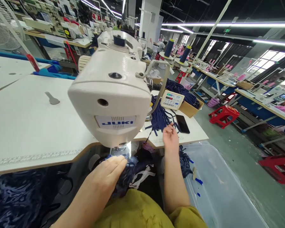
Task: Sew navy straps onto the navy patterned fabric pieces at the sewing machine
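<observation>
A white sewing machine head marked JUKI stands in the centre, its lamp lit underneath. My left hand rests with fingers together on dark blue lace fabric just below the needle area. The fingertips press on the cloth near the machine's foot, which is mostly hidden. My right hand is raised at the table's front edge with curled fingers, next to a bundle of navy straps. Whether a strap lies between those fingers is too small to tell. A black phone lies just right of that hand.
A control box and a cardboard box of navy straps stand behind. A clear plastic bin is at the lower right. More blue lace hangs lower left. A grey metal piece lies on the white table.
</observation>
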### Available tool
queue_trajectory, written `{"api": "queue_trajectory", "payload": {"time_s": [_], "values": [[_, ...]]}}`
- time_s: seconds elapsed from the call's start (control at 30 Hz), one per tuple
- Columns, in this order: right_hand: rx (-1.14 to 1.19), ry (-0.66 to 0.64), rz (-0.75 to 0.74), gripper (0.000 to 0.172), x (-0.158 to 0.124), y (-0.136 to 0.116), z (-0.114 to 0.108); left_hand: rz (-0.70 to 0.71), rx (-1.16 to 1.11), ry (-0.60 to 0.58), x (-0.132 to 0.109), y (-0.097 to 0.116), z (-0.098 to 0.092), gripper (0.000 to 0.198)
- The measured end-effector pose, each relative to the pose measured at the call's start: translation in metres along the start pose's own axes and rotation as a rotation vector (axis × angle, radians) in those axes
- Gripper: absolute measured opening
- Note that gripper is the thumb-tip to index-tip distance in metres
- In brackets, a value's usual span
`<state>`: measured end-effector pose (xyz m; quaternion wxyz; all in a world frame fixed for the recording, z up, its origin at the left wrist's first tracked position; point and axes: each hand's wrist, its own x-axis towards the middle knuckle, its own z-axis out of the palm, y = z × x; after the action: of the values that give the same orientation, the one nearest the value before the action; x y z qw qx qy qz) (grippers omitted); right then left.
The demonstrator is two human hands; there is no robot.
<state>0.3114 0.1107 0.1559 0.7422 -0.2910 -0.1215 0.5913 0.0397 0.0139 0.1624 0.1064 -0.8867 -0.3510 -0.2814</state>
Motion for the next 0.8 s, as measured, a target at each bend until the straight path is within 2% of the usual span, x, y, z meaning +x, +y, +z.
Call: {"api": "queue_trajectory", "payload": {"time_s": [0.07,0.17,0.2,0.23,0.27,0.3,0.37,0.43,0.5,0.57,0.67,0.8], "values": [[0.031,0.037,0.015,0.026,0.006,-0.003,-0.009,-0.032,-0.056,0.012,-0.004,-0.003,0.002,0.031],[-0.011,-0.015,0.189,0.018,-0.017,0.018,-0.008,-0.041,-0.14,0.03,-0.011,-0.007,0.005,0.032],[-0.052,-0.074,0.289,0.01,-0.029,0.028,-0.004,-0.038,-0.16,0.036,-0.013,-0.008,0.006,0.034],[-0.137,-0.186,0.39,0.007,-0.042,0.037,0.002,-0.032,-0.176,0.046,-0.014,-0.009,0.007,0.036],[-0.237,-0.283,0.425,0.013,-0.053,0.045,0.008,-0.026,-0.188,0.052,-0.016,-0.009,0.008,0.038],[-0.349,-0.364,0.412,0.018,-0.063,0.051,0.015,-0.021,-0.199,0.058,-0.018,-0.009,0.009,0.041],[-0.591,-0.454,0.281,0.023,-0.074,0.057,0.025,-0.015,-0.217,0.069,-0.022,-0.009,0.011,0.044],[-0.808,-0.477,0.122,0.022,-0.076,0.059,0.031,-0.002,-0.232,0.078,-0.026,-0.01,0.012,0.047],[-0.97,-0.49,0.025,0.018,-0.074,0.059,0.031,0.025,-0.232,0.072,-0.028,-0.01,0.012,0.047],[-1.05,-0.507,-0.025,0.016,-0.072,0.059,0.029,0.072,-0.208,0.067,-0.028,-0.01,0.011,0.045],[-1.079,-0.522,-0.023,0.014,-0.073,0.06,0.026,0.123,-0.137,0.084,-0.022,-0.008,0.007,0.04],[-1.057,-0.503,0.037,0.014,-0.075,0.062,0.026,0.084,-0.058,0.025,-0.013,-0.001,0.003,0.04]]}}
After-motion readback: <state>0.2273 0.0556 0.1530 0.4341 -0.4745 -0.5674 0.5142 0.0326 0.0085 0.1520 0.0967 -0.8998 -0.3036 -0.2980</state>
